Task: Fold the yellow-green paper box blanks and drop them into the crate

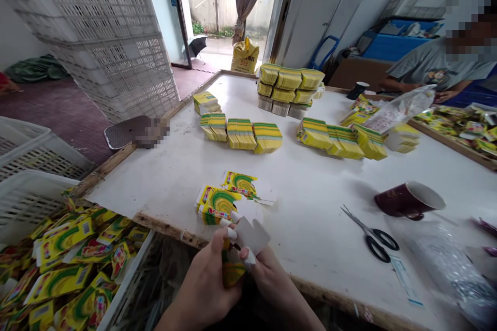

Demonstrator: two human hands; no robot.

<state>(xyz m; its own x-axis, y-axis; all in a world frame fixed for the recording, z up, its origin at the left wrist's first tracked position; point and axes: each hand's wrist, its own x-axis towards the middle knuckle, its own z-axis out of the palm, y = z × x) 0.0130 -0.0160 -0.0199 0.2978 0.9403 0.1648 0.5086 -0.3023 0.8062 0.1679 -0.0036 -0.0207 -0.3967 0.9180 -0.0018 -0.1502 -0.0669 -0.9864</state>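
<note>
My left hand (207,282) and my right hand (272,279) meet at the table's near edge, both closed on one yellow-green carton blank (248,240) whose white flap sticks up between my fingers. Just beyond it on the white table (310,201) lies a small pile of flat carton blanks (217,204), with another blank (240,183) behind. Several fingertips wear white tape.
A white crate (128,289) of folded yellow cartons sits at my lower left. Bundled stacks of blanks (240,134) and a taller stack (289,88) stand farther back. Scissors (373,238), a dark red cup (407,199) and plastic bags (450,264) lie right. Another person (438,67) sits at the far right.
</note>
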